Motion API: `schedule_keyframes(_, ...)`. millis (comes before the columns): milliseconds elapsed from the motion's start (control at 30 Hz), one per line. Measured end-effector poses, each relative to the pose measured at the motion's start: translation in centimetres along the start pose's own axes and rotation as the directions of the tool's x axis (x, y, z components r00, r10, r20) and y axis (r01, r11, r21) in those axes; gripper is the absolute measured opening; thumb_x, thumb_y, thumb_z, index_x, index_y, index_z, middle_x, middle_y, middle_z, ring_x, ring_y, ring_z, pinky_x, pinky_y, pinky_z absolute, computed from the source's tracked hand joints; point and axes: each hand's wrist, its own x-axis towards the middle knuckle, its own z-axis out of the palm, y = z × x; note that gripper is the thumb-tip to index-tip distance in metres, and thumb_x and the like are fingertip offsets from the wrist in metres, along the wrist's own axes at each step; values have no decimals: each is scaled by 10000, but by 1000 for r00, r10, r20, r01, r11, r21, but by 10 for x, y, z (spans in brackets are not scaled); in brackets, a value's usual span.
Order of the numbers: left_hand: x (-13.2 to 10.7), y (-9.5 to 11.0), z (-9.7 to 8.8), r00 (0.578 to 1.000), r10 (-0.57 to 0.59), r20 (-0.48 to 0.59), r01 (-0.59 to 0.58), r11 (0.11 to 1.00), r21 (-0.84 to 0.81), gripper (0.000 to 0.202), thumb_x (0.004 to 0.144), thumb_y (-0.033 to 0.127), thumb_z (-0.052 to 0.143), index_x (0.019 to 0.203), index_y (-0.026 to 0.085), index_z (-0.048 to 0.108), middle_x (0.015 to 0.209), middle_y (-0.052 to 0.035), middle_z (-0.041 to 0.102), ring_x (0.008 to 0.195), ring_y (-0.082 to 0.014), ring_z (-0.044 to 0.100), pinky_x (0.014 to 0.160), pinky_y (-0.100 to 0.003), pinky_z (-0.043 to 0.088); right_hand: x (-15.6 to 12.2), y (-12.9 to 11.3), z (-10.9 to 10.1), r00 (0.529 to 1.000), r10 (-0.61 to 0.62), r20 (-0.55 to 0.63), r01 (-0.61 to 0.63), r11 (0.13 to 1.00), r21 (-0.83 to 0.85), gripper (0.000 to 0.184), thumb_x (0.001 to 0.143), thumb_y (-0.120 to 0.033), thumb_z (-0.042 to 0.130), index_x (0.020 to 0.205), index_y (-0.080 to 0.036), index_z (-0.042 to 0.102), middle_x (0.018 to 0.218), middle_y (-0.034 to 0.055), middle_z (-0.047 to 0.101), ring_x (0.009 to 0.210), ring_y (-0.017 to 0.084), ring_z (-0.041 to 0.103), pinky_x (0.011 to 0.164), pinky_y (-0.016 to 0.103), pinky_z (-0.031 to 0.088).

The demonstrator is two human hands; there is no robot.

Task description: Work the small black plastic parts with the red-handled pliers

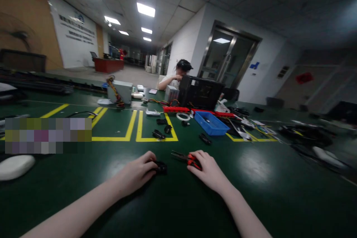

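Note:
On the green table, my left hand (141, 171) is closed, its fingertips on a small black bundle (161, 167) that looks like a coiled cable. Its left end is hidden under my fingers. To the right, my right hand (208, 167) is closed around the red and black handles of needle-nose pliers (192, 160). Their narrow jaws point left, towards the black bundle, without touching it. Whether the jaws are slightly apart is hard to make out. Ahead of my hands lie more black coiled cables (158, 134), and one more cable coil (205, 138) is nearer the right hand.
A blue tray (212, 123) stands beyond my right hand, with a black computer case (202, 93) behind it. A power supply (120, 92) with wires is at the back left. A white rounded object (16, 167) lies far left. Across the table sits a person (170, 81).

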Motion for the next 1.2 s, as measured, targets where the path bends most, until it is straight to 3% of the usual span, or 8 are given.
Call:
schedule_keyframes(67, 1, -1, 0, 1000, 13, 11, -13, 1000, -7, 175, 930, 192, 498, 1050, 198, 626, 1184, -61, 528, 922, -155, 634, 855, -290, 546, 2, 1, 1, 1000, 12, -7, -12, 1000, -11, 397, 871, -457, 557, 1197, -231, 569, 1177, 92, 592, 1062, 261, 548, 915, 433, 419)
schedule_keyframes(233, 2, 2, 0, 997, -79, 2, 79, 995, -53, 113, 917, 174, 513, 985, 171, 603, 1191, -65, 517, 913, -163, 633, 845, -315, 547, 2, 0, 1, 1000, -7, -3, 7, 1000, -18, 410, 877, -479, 533, 1203, -232, 569, 1196, 94, 589, 1075, 265, 548, 919, 439, 425)
schedule_keyframes(400, 6, 8, -14, 980, -167, 109, 177, 980, -90, 69, 883, 184, 577, 916, 156, 630, 1234, -70, 501, 967, -187, 621, 895, -343, 525, 3, 1, 3, 1000, 26, 8, -26, 999, -22, 457, 870, -500, 533, 1237, -229, 555, 1225, 105, 575, 1101, 272, 538, 938, 447, 423)
schedule_keyframes(500, 6, 8, -28, 966, -173, 195, 193, 977, -90, 106, 877, 216, 598, 947, 179, 668, 1235, -54, 519, 1028, -203, 606, 935, -350, 502, 4, -2, 5, 999, 15, -51, -16, 1000, -21, 521, 853, -502, 556, 1297, -232, 514, 1272, 110, 544, 1176, 285, 501, 971, 456, 413)
schedule_keyframes(700, 7, -1, -39, 954, -127, 273, 150, 987, -64, 173, 864, 143, 561, 926, 215, 706, 1186, -35, 565, 1040, -201, 602, 924, -321, 482, 2, -42, 5, 977, -155, -146, 165, 985, 56, 437, 882, -395, 562, 1288, -238, 516, 1313, 100, 519, 1223, 260, 474, 1017, 456, 399)
schedule_keyframes(900, 8, -6, -29, 962, -127, 243, 134, 991, -11, 170, 828, 93, 544, 820, 197, 678, 1036, -21, 596, 925, -177, 621, 838, -280, 481, 3, -86, 13, 909, -417, -8, 416, 905, 91, 386, 839, -290, 623, 1219, -244, 569, 1241, 72, 579, 1182, 241, 506, 1025, 431, 405)
schedule_keyframes(1100, 4, 0, -26, 984, -95, 148, 98, 995, -11, 108, 859, 156, 560, 858, 205, 655, 1205, -29, 541, 960, -191, 613, 841, -313, 487, 11, -80, 18, 914, -406, -17, 407, 913, 40, 288, 862, -259, 587, 1147, -220, 593, 1154, 74, 613, 1099, 235, 540, 959, 425, 443)
schedule_keyframes(1200, 7, 0, -21, 999, -41, 30, 43, 995, -90, 87, 865, 160, 567, 869, 198, 645, 1182, -48, 550, 1046, -208, 575, 904, -328, 468, 13, -79, 18, 918, -392, -55, 394, 918, 37, 285, 870, -238, 573, 1154, -223, 592, 1157, 66, 614, 1088, 224, 542, 934, 404, 450)
